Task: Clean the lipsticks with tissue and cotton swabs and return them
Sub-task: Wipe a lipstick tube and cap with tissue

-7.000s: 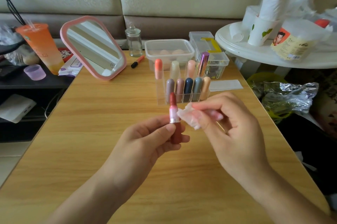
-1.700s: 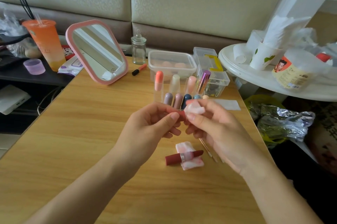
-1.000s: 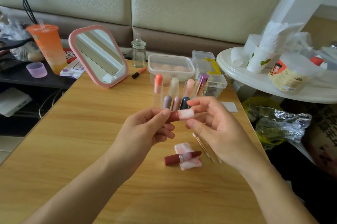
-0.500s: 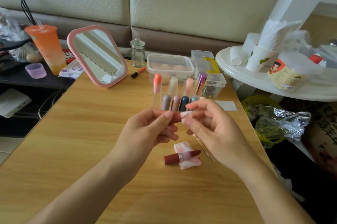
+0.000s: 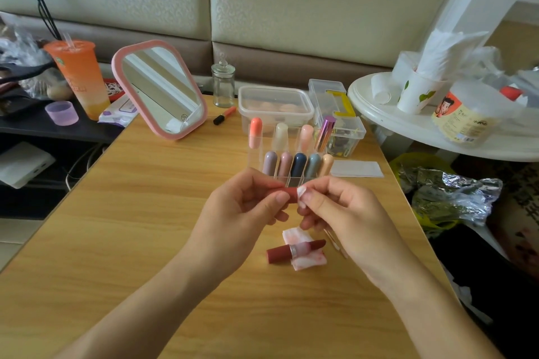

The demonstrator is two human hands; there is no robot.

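Head view showed the left hand (image 5: pixel 248 212) curled round a short dark red cap (image 5: pixel 287 193), thumb on top, holding it level above the table (image 5: pixel 145 212). The cap's long axis ran from 9 to 3 o'clock, with what looked like its open end toward 3. There the right hand (image 5: pixel 335 212) pinched a small tissue wad (image 5: pixel 301 191) between thumb and forefinger, pressed against that end. The uncapped lipstick (image 5: pixel 291 250) lay at 6 o'clock from this grip, resting on a stained tissue pad (image 5: pixel 306 263). Its base pointed to 9 and its bullet to 3, nearer the right hand's fingers. Cap mouth and bullet thus faced the same way, so recapping would probably need one of them turned about. The clear organizer (image 5: pixel 294 180) of lipsticks stood at 12 o'clock, just beyond the hands.
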